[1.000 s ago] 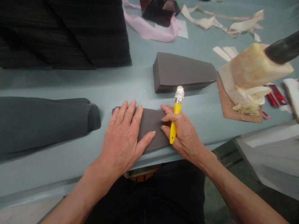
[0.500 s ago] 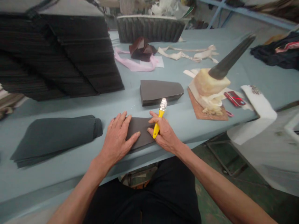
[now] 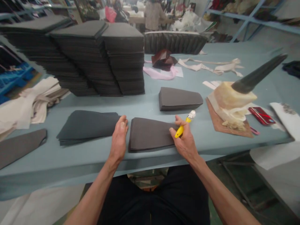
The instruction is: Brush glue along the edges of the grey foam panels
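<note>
In front of me a low stack of dark grey tapered sheets [image 3: 152,134] lies on the blue-grey table. My left hand [image 3: 119,137] stands on edge just left of its wide end, fingers stretched out and empty. A yellow-handled brush [image 3: 181,128] with whitish bristles, tip up, is held in my right hand [image 3: 186,140], whose fingers also rest at the stack's narrow end. To the left of my left hand lies a fanned pile of dark green-grey sheets [image 3: 91,126]. Beyond the brush sits a thicker, neat stack of tapered grey pieces [image 3: 180,97].
Tall black stacks [image 3: 93,56] rise at the back left. On the right, a yellowish block [image 3: 240,93] with a dark cone stands on a brown board [image 3: 212,115], beside a red box [image 3: 261,115]. Pale cloth [image 3: 35,100] and another grey piece [image 3: 21,147] are far left.
My left hand has lifted off the top of the stack and turned on edge at its left end. My right hand still holds the brush. The view has swung left.
</note>
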A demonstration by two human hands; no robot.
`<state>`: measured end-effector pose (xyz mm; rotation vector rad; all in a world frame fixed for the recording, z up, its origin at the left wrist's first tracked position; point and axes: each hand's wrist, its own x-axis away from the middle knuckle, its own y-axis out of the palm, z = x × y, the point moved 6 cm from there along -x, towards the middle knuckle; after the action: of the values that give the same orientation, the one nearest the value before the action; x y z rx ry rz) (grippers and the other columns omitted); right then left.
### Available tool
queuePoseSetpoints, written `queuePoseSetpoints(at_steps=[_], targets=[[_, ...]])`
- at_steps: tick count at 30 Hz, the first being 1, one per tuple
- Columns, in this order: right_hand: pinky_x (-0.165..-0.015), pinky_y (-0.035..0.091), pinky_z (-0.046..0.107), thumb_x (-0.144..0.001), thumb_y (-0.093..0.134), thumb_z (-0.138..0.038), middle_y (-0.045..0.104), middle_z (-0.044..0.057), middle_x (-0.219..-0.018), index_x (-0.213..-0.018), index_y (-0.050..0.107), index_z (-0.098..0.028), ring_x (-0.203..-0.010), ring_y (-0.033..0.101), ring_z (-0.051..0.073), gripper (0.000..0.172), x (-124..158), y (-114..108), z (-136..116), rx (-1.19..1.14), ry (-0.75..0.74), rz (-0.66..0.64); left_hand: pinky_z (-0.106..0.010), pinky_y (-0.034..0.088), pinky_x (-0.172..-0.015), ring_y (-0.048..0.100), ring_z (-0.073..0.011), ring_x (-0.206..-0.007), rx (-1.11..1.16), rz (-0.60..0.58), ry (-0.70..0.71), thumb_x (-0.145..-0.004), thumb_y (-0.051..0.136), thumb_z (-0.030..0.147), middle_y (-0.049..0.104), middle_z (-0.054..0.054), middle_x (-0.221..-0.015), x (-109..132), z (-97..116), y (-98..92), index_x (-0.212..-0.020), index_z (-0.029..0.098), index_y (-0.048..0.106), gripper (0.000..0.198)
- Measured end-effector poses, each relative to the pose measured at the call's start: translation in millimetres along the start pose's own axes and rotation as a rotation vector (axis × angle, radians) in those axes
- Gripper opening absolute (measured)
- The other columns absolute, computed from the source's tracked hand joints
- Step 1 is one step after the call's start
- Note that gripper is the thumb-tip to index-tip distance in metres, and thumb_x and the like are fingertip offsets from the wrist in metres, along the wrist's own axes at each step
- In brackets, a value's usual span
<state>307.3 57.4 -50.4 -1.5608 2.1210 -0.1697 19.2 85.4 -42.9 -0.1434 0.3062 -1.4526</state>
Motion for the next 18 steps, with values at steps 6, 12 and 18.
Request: queuePoseSetpoints(at_steps=[6, 12, 18], targets=[[-0.127, 0.040, 0.061, -0.097, 0.067, -0.046, 0.055, 0.028, -0.163, -0.125, 0.054, -0.024, -0.152, 0.057, 0.032, 0.038, -1, -1, 0, 0.020, 0.014, 0.017, -0.046, 0.038, -0.134, 0.038, -0.0269, -0.164, 0.120, -0.066, -0.056, -0.104, 0.003, 0.075, 0.034, -0.021, -0.178, -8, 4, 12.1, -0.171, 0.016, 0.029, 0.094], [-0.129, 0.038, 0.057, -0.098, 0.067, -0.043, 0.058, 0.025, -0.161, -0.124, 0.052, -0.025, -0.152, 0.056, 0.028, 0.034, -3, 2, -3, 0.031, 0.004, -0.019, -0.044, 0.029, -0.138, 0.032, -0.0233, -0.166, 0.155, -0.122, -0.085, -0.100, -0.009, 0.075, 0.030, -0.016, -0.180, -12, 10, 22.4, -0.173, 0.019, 0.026, 0.099], [-0.125, 0.041, 0.059, -0.096, 0.066, -0.043, 0.055, 0.027, -0.162, -0.125, 0.053, -0.024, -0.149, 0.058, 0.032, 0.036, -4, 4, -7, 0.039, 0.021, -0.043, -0.042, 0.028, -0.138, 0.032, -0.0213, -0.167, 0.134, -0.108, -0.086, -0.102, -0.008, 0.073, 0.030, -0.014, -0.180, -10, 10, 25.0, -0.173, 0.019, 0.027, 0.096]])
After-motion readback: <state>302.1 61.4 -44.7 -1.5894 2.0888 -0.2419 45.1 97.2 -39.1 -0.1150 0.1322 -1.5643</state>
